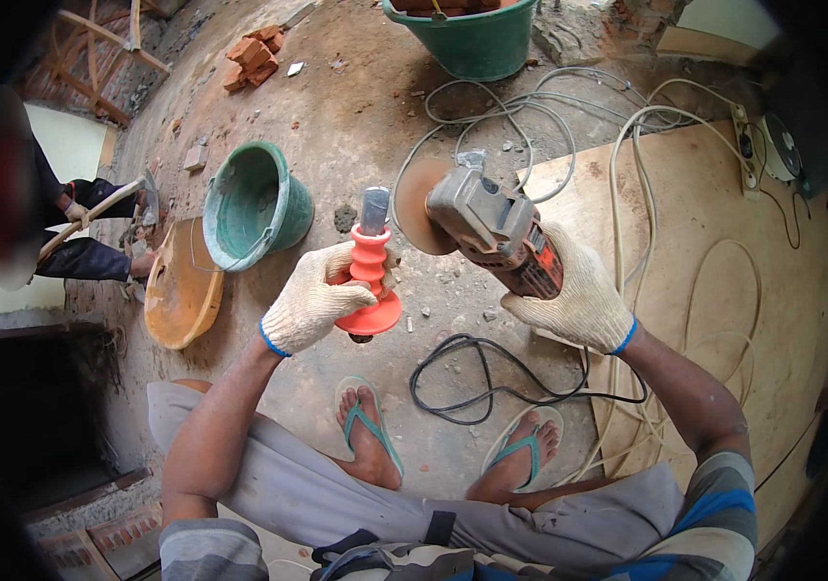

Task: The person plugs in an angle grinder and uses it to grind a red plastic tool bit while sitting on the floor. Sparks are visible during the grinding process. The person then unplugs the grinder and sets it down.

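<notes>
My left hand, in a knitted cream glove with a blue cuff, is closed round the ribbed orange-red grip of a chisel. The chisel's flat grey metal end points up and away from me, and a wide round guard flares below the hand. In my right hand, gloved alike, is an angle grinder with a grey head and a red-black body. Its brownish disc, blurred as if turning, faces the chisel's metal end with a small gap between them.
A green bucket stands front left, another green bucket at the far side. Left, a person holds a long-handled tool beside a yellow tub. Broken bricks, black cord, pale cables and a wooden board lie around.
</notes>
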Demonstrator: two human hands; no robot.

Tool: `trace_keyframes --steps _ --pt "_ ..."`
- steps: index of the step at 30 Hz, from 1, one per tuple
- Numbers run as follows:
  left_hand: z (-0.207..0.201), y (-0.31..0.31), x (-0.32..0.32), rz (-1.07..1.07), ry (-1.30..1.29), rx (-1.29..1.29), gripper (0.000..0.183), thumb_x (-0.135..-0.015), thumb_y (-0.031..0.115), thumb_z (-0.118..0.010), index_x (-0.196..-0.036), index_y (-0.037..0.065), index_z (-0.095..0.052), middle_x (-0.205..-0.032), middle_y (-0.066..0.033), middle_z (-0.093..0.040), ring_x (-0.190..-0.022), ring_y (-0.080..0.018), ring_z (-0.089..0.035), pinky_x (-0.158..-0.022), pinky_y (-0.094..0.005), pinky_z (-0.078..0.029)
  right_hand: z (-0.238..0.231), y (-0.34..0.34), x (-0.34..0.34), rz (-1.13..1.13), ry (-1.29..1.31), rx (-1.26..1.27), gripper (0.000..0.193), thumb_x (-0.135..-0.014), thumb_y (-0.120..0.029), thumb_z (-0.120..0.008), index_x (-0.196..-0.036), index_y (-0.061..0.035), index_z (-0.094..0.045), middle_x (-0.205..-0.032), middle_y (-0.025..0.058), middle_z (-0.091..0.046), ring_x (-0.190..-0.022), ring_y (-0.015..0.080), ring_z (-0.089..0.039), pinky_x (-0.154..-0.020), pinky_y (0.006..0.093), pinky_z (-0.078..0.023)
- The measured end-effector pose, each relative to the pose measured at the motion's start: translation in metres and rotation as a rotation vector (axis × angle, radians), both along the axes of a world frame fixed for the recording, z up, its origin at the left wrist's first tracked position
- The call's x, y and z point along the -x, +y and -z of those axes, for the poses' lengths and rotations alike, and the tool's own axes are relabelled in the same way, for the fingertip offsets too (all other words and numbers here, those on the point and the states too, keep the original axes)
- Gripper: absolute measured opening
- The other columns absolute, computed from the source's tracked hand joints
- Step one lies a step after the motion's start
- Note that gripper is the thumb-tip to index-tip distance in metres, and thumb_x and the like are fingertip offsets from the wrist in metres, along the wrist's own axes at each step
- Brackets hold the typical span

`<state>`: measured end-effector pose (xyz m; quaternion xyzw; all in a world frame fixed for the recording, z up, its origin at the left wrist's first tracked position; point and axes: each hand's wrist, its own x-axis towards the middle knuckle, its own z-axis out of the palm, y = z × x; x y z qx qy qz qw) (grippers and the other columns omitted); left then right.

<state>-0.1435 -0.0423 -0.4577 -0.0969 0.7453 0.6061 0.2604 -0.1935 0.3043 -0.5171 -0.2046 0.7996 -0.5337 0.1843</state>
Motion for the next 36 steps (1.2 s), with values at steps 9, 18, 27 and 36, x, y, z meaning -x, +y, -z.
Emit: trace_keyframes --steps 9,18,27,36 --pt "0.007 -0.004 0.001 0.061 0.064 -0.026 0.048 -0.090 0.000 -0.073 -0.138 -0.003 -0.067 -0.116 -0.0065 -0.077 -0.110 -0.0138 -0.070 -0.103 -0.0339 -0.055 0.000 -0.002 0.000 -0.007 0.013 0.034 0.086 -0.080 -0.037 -0.097 -0.145 -0.0036 -0.052 -0.129 0.0165 -0.068 -0.120 0.0273 -0.069 -0.105 0.0399 -0.055" --pt "0.005 -0.003 -0.003 0.071 0.080 0.049 0.049 -0.089 0.001 -0.073 -0.137 -0.003 -0.067 -0.117 -0.0071 -0.075 -0.111 -0.0142 -0.070 -0.104 -0.0346 -0.055 -0.001 -0.001 0.001 0.007 0.027 -0.003 0.087 -0.077 -0.040 -0.095 -0.144 -0.0018 -0.056 -0.127 0.0178 -0.070 -0.117 0.0282 -0.070 -0.103 0.0412 -0.055" --pt "0.044 -0.002 -0.007 0.008 0.095 0.333 0.037 -0.100 0.023 -0.075 -0.127 -0.002 -0.070 -0.105 -0.0047 -0.075 -0.094 -0.0086 -0.066 -0.086 -0.0300 -0.056 -0.006 0.003 0.001 0.117 -0.114 0.031 0.087 -0.077 -0.045 -0.094 -0.141 0.0001 -0.057 -0.123 0.0176 -0.071 -0.110 0.0267 -0.070 -0.100 0.0399 -0.055" --pt "0.092 -0.012 -0.033 0.055 -0.106 0.556 0.047 -0.098 0.033 -0.077 -0.125 -0.003 -0.065 -0.103 -0.0079 -0.071 -0.095 -0.0132 -0.066 -0.086 -0.0334 -0.055 -0.006 0.004 -0.003 0.136 -0.260 0.204 0.091 -0.082 -0.039 -0.095 -0.151 0.0013 -0.052 -0.136 0.0140 -0.066 -0.122 0.0212 -0.063 -0.108 0.0376 -0.051"
